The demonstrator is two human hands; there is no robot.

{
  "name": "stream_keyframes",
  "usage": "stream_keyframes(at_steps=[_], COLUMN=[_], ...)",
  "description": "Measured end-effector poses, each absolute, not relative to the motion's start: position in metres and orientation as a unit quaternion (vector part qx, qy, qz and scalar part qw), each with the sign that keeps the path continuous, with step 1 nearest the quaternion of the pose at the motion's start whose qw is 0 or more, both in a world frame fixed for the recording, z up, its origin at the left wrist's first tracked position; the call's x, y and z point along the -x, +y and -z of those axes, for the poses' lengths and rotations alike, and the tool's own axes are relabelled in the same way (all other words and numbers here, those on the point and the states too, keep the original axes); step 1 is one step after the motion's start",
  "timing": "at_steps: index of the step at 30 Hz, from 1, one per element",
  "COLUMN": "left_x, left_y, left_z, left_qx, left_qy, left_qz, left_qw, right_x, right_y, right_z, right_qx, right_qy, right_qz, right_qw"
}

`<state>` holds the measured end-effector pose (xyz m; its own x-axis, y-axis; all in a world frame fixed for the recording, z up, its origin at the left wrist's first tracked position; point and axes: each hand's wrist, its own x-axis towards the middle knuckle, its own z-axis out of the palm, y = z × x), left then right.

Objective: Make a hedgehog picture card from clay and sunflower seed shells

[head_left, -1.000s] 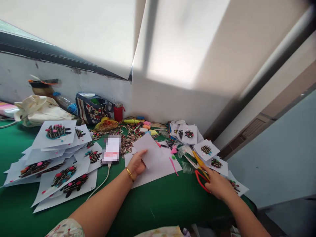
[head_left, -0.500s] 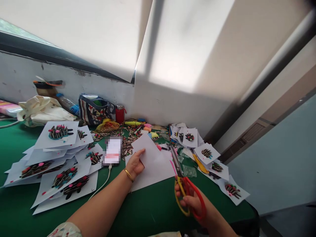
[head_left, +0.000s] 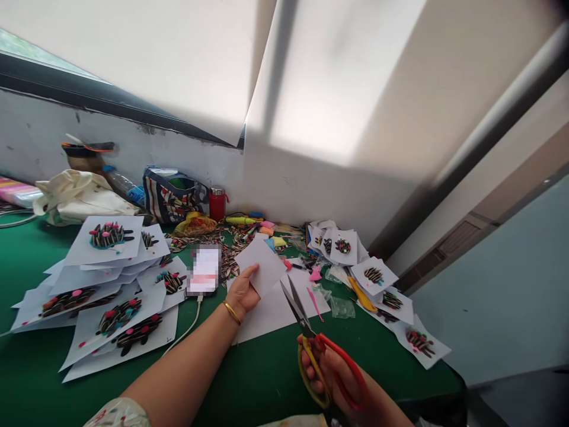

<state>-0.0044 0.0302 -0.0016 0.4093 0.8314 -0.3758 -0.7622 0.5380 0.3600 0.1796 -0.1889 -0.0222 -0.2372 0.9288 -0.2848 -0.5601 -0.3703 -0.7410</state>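
Observation:
Between the thumb and fingers of my left hand (head_left: 243, 292) is a small piece of white paper (head_left: 263, 267), raised above the table. A larger white sheet (head_left: 267, 320) lies beneath it on the green cloth. My right hand (head_left: 329, 373) grips a pair of scissors (head_left: 306, 326) by its handles, one yellow and one red. The blades are parted and point up over the larger sheet, apart from the paper in my left hand. Beside the blades lies a thin pink tool (head_left: 315, 304).
Sheets with seed-and-clay figures pile up at left (head_left: 109, 240) and right (head_left: 373, 274). A charging phone (head_left: 203, 270) lies left of centre. Loose striped seeds (head_left: 229, 261), a yellow-handled tool (head_left: 362, 295), a red flask (head_left: 217, 204) and bags (head_left: 86, 196) sit farther back.
My right hand has brought the scissors left and down, and their blades have spread apart. The small paper in my left hand has turned and now shows apart from the larger sheet.

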Motion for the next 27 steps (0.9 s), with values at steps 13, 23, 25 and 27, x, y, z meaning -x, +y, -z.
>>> stream_keyframes(at_steps=[13, 23, 25, 27], left_x=[0.005, 0.005, 0.004, 0.004], left_y=[0.028, 0.027, 0.027, 0.027], left_z=[0.001, -0.001, -0.002, -0.002], left_qx=[-0.068, -0.064, -0.064, -0.061], left_qy=[0.257, 0.255, 0.256, 0.258], left_qz=[-0.468, -0.468, -0.466, -0.463], left_qw=[0.843, 0.844, 0.845, 0.846], right_x=[-0.178, -0.177, -0.175, -0.174], right_y=[-0.187, -0.189, -0.189, -0.190], right_z=[0.020, 0.013, 0.010, 0.009], right_qx=[0.361, 0.371, 0.375, 0.378], right_qy=[-0.238, -0.256, -0.258, -0.255], right_qz=[-0.742, -0.736, -0.731, -0.730], right_qw=[0.511, 0.506, 0.508, 0.509])
